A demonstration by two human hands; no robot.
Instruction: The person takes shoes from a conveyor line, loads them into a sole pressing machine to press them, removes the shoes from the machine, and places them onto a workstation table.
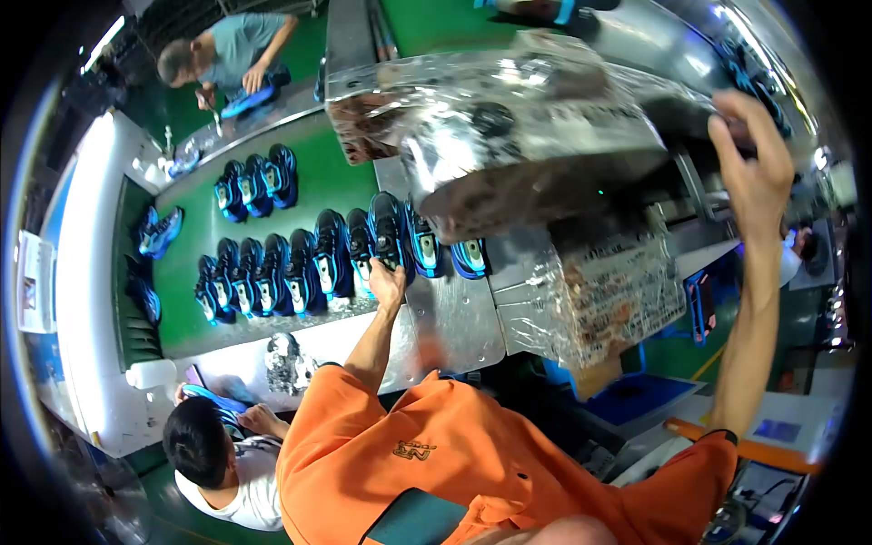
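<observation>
My left hand (388, 285) reaches over the row of shoes, fingers closed on the near end of a black and blue sneaker (385, 218). Other sneakers (330, 250) of the same kind stand close on both sides of it. Off to the right, my right hand (761, 168) is raised beside a bulky machine wrapped in clear plastic (536, 136). Its fingers and thumb curl around one end of a dark, blurred thing that I cannot make out, in front of the machine's right side.
A green conveyor belt (186, 195) carries more sneakers in rows, with a metal edge (454, 318) near me. A co-worker in a white shirt (241, 486) sits at lower left. Another person (227, 59) handles a blue shoe across the line. A lower plastic-wrapped box (622, 291) juts toward me.
</observation>
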